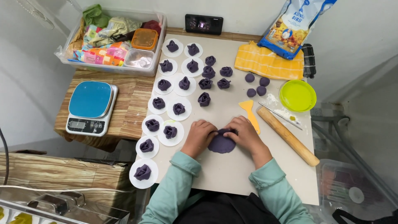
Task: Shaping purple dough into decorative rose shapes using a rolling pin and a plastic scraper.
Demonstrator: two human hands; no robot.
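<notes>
Both hands, left hand (200, 135) and right hand (245, 133), pinch the upper edge of a flat purple dough disc (222, 143) at frame centre on the grey board (232, 170). Dough appears soft, light and tearable; take it by the rim. Shaped purple pieces (178, 109) sit upper left, a rolling pin (288, 136) right.

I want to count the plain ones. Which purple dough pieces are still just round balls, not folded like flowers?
The four small purple balls beside the yellow cloth. They are smooth and round and sit bare on the board, while the others are pinched into folded shapes.
</notes>
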